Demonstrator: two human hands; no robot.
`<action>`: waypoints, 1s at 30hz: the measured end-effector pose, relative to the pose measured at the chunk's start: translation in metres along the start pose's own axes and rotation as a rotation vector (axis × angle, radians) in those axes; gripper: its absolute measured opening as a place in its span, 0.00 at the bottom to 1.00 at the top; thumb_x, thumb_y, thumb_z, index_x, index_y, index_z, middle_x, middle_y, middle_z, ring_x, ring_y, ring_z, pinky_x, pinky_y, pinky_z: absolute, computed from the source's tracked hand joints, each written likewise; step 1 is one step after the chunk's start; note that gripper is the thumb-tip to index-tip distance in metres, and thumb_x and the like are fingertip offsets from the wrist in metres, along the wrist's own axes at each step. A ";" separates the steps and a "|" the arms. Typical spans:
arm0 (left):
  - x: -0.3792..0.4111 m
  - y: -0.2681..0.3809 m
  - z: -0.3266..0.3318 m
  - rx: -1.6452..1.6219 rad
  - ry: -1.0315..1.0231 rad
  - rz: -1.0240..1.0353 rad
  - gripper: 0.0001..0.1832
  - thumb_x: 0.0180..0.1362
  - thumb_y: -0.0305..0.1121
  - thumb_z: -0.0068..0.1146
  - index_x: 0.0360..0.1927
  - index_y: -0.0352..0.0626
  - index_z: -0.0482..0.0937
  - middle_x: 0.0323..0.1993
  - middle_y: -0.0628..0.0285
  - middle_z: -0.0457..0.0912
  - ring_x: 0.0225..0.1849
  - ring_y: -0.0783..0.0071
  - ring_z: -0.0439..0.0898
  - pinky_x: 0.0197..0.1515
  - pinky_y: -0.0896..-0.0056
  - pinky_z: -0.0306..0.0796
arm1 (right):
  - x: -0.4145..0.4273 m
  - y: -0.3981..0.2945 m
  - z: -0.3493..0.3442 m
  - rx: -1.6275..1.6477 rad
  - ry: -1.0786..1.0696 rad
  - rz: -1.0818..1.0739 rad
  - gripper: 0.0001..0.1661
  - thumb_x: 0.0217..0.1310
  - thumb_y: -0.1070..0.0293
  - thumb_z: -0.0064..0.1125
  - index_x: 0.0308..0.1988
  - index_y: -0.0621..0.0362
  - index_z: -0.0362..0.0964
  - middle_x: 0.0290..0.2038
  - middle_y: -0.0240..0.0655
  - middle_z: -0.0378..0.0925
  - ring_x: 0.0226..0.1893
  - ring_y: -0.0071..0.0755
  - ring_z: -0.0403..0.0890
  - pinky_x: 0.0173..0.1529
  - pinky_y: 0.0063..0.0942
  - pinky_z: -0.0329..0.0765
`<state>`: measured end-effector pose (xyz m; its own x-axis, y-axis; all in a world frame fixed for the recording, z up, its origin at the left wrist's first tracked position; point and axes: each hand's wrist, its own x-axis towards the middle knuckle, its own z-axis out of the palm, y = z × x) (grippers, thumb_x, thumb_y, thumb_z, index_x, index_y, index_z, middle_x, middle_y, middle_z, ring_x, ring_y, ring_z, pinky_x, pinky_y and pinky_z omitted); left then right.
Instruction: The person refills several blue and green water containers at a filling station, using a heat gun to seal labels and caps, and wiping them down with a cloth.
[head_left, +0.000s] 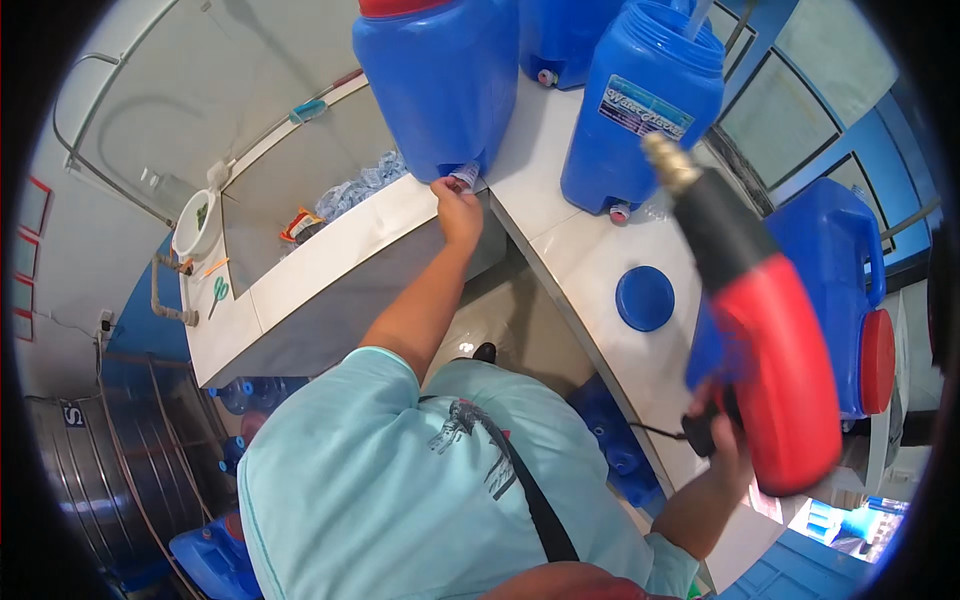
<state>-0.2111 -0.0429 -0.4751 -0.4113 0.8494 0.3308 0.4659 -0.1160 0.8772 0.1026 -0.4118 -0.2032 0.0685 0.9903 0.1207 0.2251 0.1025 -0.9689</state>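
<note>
My left hand (459, 211) reaches forward to the base of a blue plastic water container (439, 90) with a red cap. Its fingers pinch a printed clear plastic sleeve (466, 174) over the container's spigot recess. Raised close to the camera on the right, my right hand (724, 442) grips a red and black heat gun (776, 352) by its handle. The gun's metal nozzle (670, 161) points up and away, in front of an uncapped blue container (637, 135). That container carries a printed label and has a spigot (619, 213) at its base.
A blue lid (645, 298) lies on the white tiled counter (559, 225). Another blue container (825, 277) stands at right. Left, a basin (300, 187) holds crumpled plastic sleeves (360, 187); green scissors (218, 291) and a white bowl (196, 229) sit on its ledge. A power cord (656, 430) crosses the counter edge.
</note>
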 end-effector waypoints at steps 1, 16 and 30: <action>0.001 -0.007 0.002 0.006 0.004 -0.007 0.28 0.52 0.21 0.50 0.58 0.35 0.59 0.44 0.48 0.80 0.50 0.52 0.82 0.53 0.58 0.73 | 0.025 0.007 0.025 0.103 0.023 0.032 0.32 0.57 0.57 0.66 0.52 0.69 0.65 0.34 0.39 0.73 0.31 0.29 0.76 0.34 0.26 0.74; 0.011 -0.031 -0.010 -0.302 -0.275 0.055 0.34 0.51 0.17 0.47 0.62 0.34 0.50 0.55 0.39 0.75 0.60 0.52 0.77 0.54 0.66 0.73 | 0.179 0.132 0.178 0.416 -0.062 0.499 0.18 0.64 0.62 0.59 0.49 0.60 0.72 0.31 0.33 0.79 0.24 0.23 0.77 0.31 0.24 0.77; 0.020 -0.015 -0.010 -0.648 -0.301 -0.441 0.33 0.56 0.16 0.47 0.62 0.40 0.45 0.58 0.43 0.70 0.63 0.56 0.72 0.63 0.69 0.66 | 0.180 0.143 0.179 0.568 -0.099 0.545 0.19 0.65 0.61 0.56 0.51 0.60 0.71 0.32 0.34 0.79 0.25 0.24 0.78 0.31 0.26 0.78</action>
<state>-0.2339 -0.0298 -0.4779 -0.1808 0.9767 -0.1155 -0.2690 0.0638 0.9610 -0.0273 -0.2023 -0.3589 -0.0660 0.9157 -0.3963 -0.3477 -0.3934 -0.8511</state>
